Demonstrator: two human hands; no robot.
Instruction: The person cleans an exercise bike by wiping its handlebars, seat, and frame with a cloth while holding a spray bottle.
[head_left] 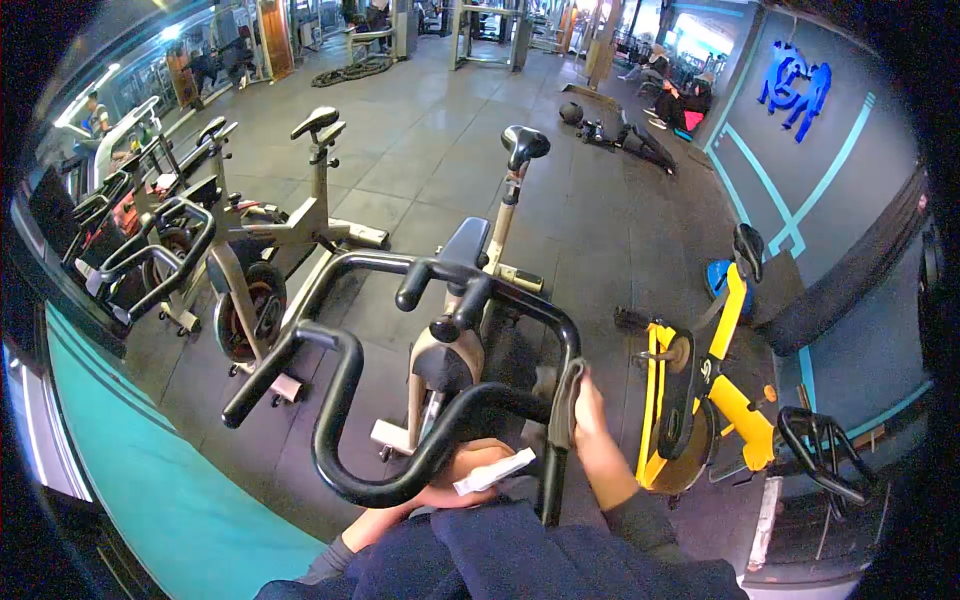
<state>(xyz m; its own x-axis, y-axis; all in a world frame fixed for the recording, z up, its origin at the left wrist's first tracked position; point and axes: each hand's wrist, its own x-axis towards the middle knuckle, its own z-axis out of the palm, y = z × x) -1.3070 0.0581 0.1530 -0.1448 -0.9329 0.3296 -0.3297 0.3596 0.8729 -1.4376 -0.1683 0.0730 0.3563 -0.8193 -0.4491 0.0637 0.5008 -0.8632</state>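
The black handlebar (345, 400) of an exercise bike curves across the middle, right in front of my body. My right hand (590, 415) is closed round a grey cloth (565, 405), which is pressed against the right side of the bar. Low at the centre, partly behind the bar's front curve, my left hand (468, 468) is closed around a slim white object (495, 472). Its exact kind is not clear, and most of those fingers are hidden. Beyond the handlebar stands the bike's black saddle (524, 145) on its post.
More exercise bikes (250, 270) line the left side. A yellow bike (715, 380) stands at the right, near a dark wall (800, 150) with a blue logo. People (685, 100) sit by that wall farther back. A black ball (571, 112) lies on the tiled floor.
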